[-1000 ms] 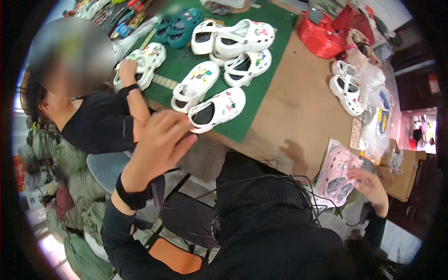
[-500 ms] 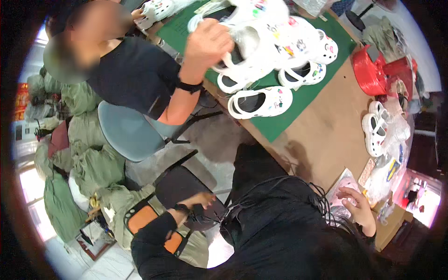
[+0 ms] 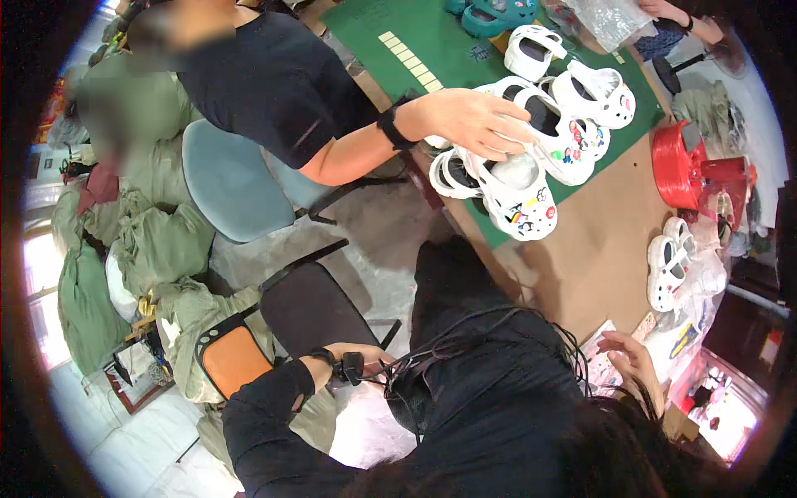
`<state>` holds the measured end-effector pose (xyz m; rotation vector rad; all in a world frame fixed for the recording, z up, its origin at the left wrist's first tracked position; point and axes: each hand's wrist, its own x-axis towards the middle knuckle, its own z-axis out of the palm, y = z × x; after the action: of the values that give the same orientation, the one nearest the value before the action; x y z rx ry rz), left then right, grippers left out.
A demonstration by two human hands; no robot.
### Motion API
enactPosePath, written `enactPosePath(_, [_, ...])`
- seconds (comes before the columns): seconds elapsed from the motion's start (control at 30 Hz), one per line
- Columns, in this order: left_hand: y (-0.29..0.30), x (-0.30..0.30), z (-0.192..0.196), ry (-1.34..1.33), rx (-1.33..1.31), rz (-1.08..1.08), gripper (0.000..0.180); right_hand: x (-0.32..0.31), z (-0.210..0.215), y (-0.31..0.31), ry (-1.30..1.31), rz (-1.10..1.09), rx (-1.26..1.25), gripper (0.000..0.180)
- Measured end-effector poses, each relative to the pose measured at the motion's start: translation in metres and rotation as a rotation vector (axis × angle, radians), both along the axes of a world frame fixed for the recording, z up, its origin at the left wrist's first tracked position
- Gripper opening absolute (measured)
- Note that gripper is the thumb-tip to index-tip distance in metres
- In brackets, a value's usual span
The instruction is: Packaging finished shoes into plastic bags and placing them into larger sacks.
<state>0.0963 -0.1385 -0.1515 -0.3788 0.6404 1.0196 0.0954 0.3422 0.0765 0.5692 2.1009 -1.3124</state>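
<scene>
My left hand (image 3: 364, 352) is at my waist beside black cords and the dark seat of a chair. A small black device on the wrist and the cords cover most of its fingers, so I cannot make out their pose. My right hand (image 3: 633, 358) hovers by the table's near right edge, fingers apart and loosely curved, with nothing in them. Beneath it lies a flat clear packet (image 3: 594, 347) with pink in it. Farther off, a co-worker's hand (image 3: 473, 121) reaches over several white clogs (image 3: 521, 199) with colourful charms, bunched on a green mat (image 3: 390, 70).
A red roll of wrap (image 3: 679, 170) and a pair of white clogs (image 3: 667, 270) stand along the table's right side. Teal clogs (image 3: 498, 15) are at the far end. Chairs (image 3: 311, 307) and green sacks (image 3: 162, 257) fill the left. Another person's hand holds clear plastic (image 3: 610, 21).
The co-worker has shifted right, and the white clogs now sit grouped nearer the mat's near corner. My view has moved. My left hand's fingers have become mostly hidden; my right stays by the packet.
</scene>
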Motion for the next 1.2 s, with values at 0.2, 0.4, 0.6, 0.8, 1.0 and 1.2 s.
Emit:
enactPosePath(0.2, [-0.008,-0.104,-0.024,0.543,-0.104,0.062,0.029,0.011,-0.015,0.001,-0.053,0.050,0.020,0.034])
enactPosePath(0.4, [0.065,-0.222,0.097,1.554,-0.212,-0.012,0.023,0.040,-0.022,0.016,0.030,0.205,-0.133,0.038])
enactPosePath(0.6, [0.171,-0.204,0.178,1.384,0.416,-0.423,0.024,0.080,-0.031,0.018,0.041,0.432,-0.175,0.037])
enactPosePath(0.8, [0.155,-0.137,0.166,1.234,0.451,-0.916,0.030,0.140,-0.037,0.025,0.109,-0.083,-0.102,0.025])
enactPosePath(1.0, [0.162,-0.123,0.161,1.020,0.272,-0.681,0.026,0.072,-0.003,0.012,0.407,0.057,-0.047,0.020])
enactPosePath(1.2, [0.178,-0.130,0.158,0.862,0.199,-0.635,0.023,-0.046,-0.024,-0.064,0.609,0.708,-0.283,0.024])
